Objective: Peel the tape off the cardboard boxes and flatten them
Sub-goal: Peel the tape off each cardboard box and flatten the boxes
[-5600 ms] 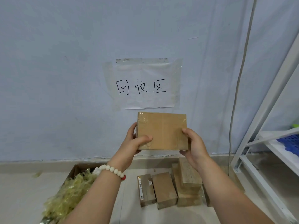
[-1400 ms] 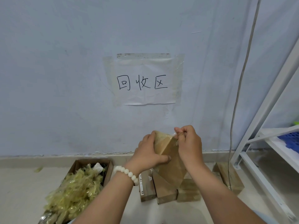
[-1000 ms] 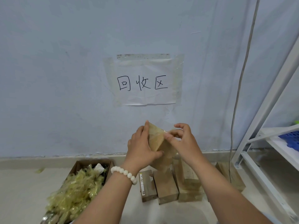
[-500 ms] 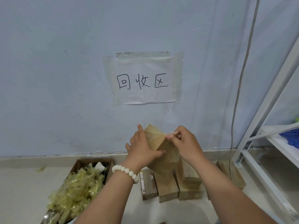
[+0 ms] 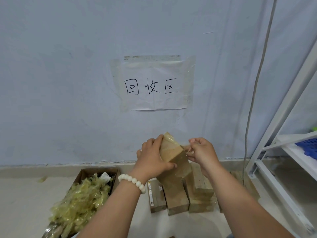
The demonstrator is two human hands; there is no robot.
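Currently, the step in hand is tape removal. My left hand (image 5: 152, 158) wraps the cardboard box (image 5: 172, 151), held tilted in the air above the floor (image 5: 25, 203), in front of the wall (image 5: 68, 83). My right hand (image 5: 202, 152) has a narrow grip, pinching a lifted end of clear tape (image 5: 185, 147) at the box's upper right edge. The next move, in my judgement, is to pull the strip away along the seam while the left hand braces. Open room lies upward and rightward, short of the white rack (image 5: 267, 152). Below, more boxes (image 5: 175, 198) stand on the floor. The carton of stripped tape (image 5: 82, 196) sits lower left.
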